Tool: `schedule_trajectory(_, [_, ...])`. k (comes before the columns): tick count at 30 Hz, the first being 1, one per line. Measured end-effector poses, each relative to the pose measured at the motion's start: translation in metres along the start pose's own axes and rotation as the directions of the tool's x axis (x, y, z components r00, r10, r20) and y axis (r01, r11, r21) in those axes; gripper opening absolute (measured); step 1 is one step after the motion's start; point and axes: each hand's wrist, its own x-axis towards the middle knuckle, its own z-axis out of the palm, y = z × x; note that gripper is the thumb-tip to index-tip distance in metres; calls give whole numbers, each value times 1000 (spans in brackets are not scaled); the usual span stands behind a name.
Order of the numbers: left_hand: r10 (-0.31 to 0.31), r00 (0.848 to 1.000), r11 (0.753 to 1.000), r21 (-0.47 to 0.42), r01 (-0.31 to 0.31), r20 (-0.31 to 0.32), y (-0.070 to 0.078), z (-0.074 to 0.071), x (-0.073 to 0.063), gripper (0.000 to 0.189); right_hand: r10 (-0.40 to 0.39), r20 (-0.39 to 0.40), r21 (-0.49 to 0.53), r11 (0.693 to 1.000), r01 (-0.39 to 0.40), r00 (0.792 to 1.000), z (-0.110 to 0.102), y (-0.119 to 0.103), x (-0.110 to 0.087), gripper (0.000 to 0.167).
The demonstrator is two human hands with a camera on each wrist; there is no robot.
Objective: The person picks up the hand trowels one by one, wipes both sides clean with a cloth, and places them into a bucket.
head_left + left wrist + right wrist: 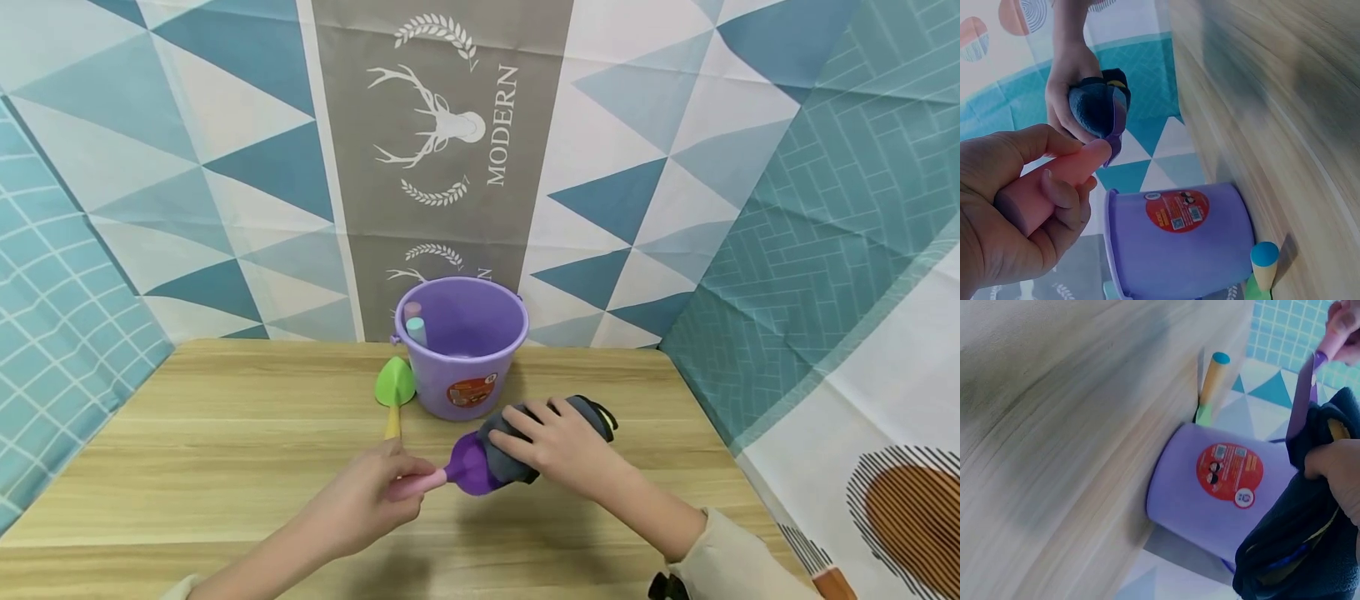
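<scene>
My left hand (371, 500) grips the pink handle of a purple toy shovel (471, 467), its fingers curled round the handle in the left wrist view. The shovel hangs above the table with its blade towards the right. My right hand (562, 442) holds a bunched dark grey cloth (499, 467) against the blade, covering part of it. In the right wrist view the cloth (1297, 531) shows soft folds and a bit of yellow; its exact kind is unclear. Just behind both hands stands a purple bucket (431, 375) with a red sticker.
Left of the bucket a green toy shovel (395, 382) with a yellow handle leans blade up against it. Inside the bucket, a pink handle end (412, 310) and a turquoise one (416, 327) show. Patterned cloth walls (277, 192) border the wooden table (225, 433) behind and at both sides.
</scene>
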Motion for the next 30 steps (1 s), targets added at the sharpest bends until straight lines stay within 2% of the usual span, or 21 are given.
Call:
schedule_trajectory(4, [-31, 999, 1000, -2, 31, -19, -2, -1, -2, 25, 54, 10, 23, 998, -54, 998, -2, 6, -2, 39])
schedule_trajectory(6, [-47, 999, 999, 9, 47, -28, -2, 0, -1, 25, 66, -10, 42, 997, -66, 998, -3, 6, -1, 45])
schedule_trajectory(11, [-60, 998, 997, 51, 61, -32, 2, 4, 5, 25, 37, -71, 54, 998, -33, 997, -5, -4, 9, 38])
schedule_trajectory(18, [-32, 999, 999, 36, 33, -35, 6, 7, 8, 25, 18, 1, 24, 1000, -18, 1000, -11, -15, 17, 58])
schedule_trajectory(27, [23, 999, 1000, 19, -22, -47, 5, 7, 3, 27, 57, 17, 4, 998, -57, 998, -13, -6, 10, 40])
schedule_trajectory(30, [19, 998, 1000, -2, -19, -54, 4, 5, 0, 29, 92, 11, 9, 996, -92, 996, -14, 0, 4, 37])
